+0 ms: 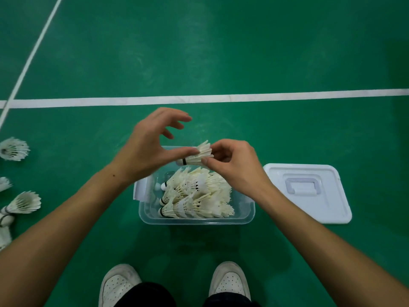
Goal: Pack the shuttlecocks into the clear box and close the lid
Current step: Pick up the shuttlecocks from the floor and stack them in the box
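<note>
A clear plastic box (197, 220) stands open on the green floor before my feet, with several white feather shuttlecocks (197, 196) lying inside. Above its far edge I hold one shuttlecock (200, 155) sideways. My right hand (234, 162) pinches its feathers between thumb and fingers. My left hand (152, 145) touches the feathers with its thumb, the other fingers spread and lifted. The white lid (307, 192) with its clear handle lies flat on the floor right of the box.
Several loose shuttlecocks (14, 149) lie on the floor at the far left, some stacked (22, 203) near the left edge. White court lines (199, 99) cross beyond the box. My two white shoes (119, 284) are at the bottom.
</note>
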`<state>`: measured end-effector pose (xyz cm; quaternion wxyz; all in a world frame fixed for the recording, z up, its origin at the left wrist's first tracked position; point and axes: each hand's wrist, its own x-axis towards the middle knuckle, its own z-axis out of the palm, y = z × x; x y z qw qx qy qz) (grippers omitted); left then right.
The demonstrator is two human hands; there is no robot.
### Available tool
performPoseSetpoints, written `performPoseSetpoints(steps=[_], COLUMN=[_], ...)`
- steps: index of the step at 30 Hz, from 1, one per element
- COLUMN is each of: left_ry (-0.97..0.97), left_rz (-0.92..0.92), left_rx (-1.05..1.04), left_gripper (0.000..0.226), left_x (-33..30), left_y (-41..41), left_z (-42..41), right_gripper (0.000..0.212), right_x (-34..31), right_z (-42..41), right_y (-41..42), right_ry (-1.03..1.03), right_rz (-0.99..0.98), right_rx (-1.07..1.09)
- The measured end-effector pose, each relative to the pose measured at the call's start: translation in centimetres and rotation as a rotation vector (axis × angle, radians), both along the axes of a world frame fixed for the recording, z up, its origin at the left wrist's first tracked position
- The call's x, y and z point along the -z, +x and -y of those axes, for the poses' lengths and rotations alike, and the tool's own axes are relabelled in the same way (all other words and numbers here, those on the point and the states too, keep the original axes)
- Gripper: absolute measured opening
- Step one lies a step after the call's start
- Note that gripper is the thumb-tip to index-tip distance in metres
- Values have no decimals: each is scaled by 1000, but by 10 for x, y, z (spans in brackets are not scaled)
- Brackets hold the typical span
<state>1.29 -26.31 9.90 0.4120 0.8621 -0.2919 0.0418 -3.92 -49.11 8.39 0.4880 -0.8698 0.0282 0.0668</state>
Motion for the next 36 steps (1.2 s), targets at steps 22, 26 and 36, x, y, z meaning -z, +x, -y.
performPoseSetpoints(steps=[22, 26, 36], left_ry=[62, 50, 32], left_rz=[-132, -182, -159], left_rx=[-175, -198, -260], left_gripper=[40, 49, 63], left_x=[37, 42, 17], left_y=[-17, -24, -54], left_z=[-56, -65, -96], right_gripper=[36, 48, 62], right_x=[78, 54, -5], right_z=[-82, -65, -77], right_y=[23, 18, 12], right_ry=[-188, -148, -131], right_rz=[-191, -70, 221], right_rx=[-98, -58, -159])
